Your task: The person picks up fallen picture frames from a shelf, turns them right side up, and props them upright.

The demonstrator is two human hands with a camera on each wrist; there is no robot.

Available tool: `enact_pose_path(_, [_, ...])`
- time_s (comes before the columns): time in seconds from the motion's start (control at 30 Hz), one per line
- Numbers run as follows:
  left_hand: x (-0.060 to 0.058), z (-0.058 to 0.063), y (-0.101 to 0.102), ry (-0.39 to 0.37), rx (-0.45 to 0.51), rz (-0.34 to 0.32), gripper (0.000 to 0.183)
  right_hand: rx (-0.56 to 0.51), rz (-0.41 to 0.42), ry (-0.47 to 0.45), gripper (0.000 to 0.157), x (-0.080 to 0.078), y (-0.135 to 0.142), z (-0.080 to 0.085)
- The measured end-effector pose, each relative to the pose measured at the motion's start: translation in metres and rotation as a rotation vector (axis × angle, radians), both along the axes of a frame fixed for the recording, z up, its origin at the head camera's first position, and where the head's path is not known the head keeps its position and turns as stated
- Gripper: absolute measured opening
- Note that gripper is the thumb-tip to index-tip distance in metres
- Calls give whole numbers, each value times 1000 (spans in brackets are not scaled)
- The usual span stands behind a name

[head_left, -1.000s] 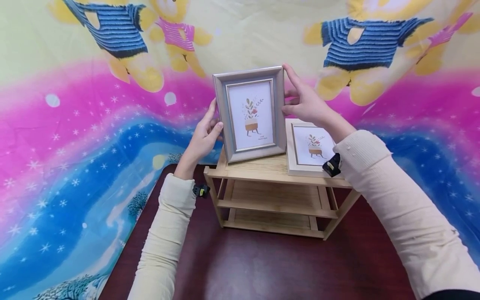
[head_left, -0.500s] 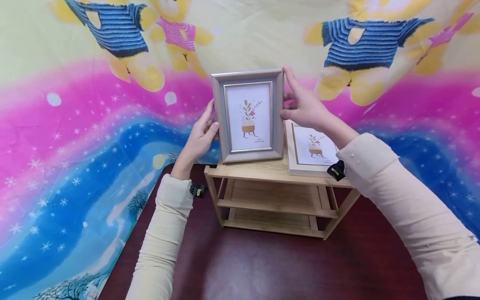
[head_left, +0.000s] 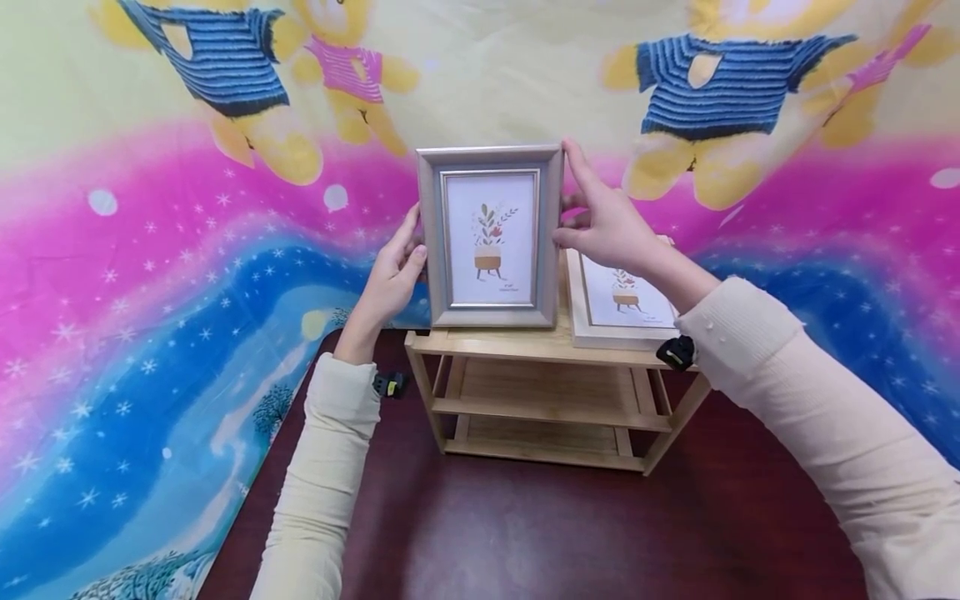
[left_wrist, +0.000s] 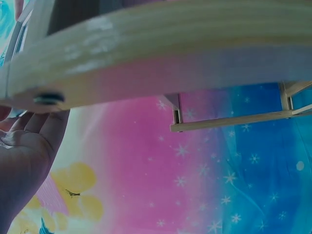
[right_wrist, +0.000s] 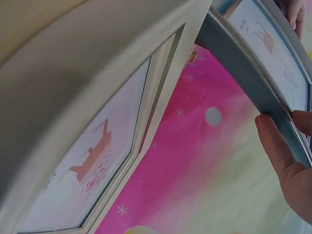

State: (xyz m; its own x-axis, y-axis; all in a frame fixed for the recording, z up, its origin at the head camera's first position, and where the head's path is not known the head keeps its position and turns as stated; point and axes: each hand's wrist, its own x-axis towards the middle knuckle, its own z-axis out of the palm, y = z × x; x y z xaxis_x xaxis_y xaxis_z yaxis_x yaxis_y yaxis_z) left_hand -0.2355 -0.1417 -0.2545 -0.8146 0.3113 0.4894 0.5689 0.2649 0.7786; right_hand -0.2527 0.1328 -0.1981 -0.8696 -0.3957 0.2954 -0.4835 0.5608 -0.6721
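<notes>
A silver-grey picture frame (head_left: 491, 318) with a potted-plant print stands upright at the left of the wooden rack's top shelf (head_left: 566, 329). At its left edge, my left hand (head_left: 390, 271) grips the side, thumb by the front and fingers partly hidden behind. My right hand (head_left: 611, 221) holds the opposite edge, its index finger reaching up to the top corner. In the right wrist view, that hand's fingers (right_wrist: 270, 141) press the side of the grey frame (right_wrist: 243, 68). Beside it a cream picture frame (head_left: 588, 340) leans back on the shelf, partly hidden by my right forearm.
Below the top, the rack has two lower shelves (head_left: 540, 387). It stands on a dark red-brown table (head_left: 525, 533). A printed cloth (head_left: 480, 75) with teddy bears hangs close behind. Wooden rack parts (left_wrist: 195, 53) cross the left wrist view.
The grey frame has turned from a slant to level, squarer to the rack's front, and shifted slightly left and down. Both hands keep their hold and move with it.
</notes>
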Motion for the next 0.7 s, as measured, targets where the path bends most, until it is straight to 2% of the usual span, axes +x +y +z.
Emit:
enact_pose_path(0.5, [12,-2,3,29,8,12,49,-42,12,28,99,15,3,-5])
enact_pose_path(0.7, [18,-1,4,36,-12,43,48,-30,8,46,99,20,5,-7])
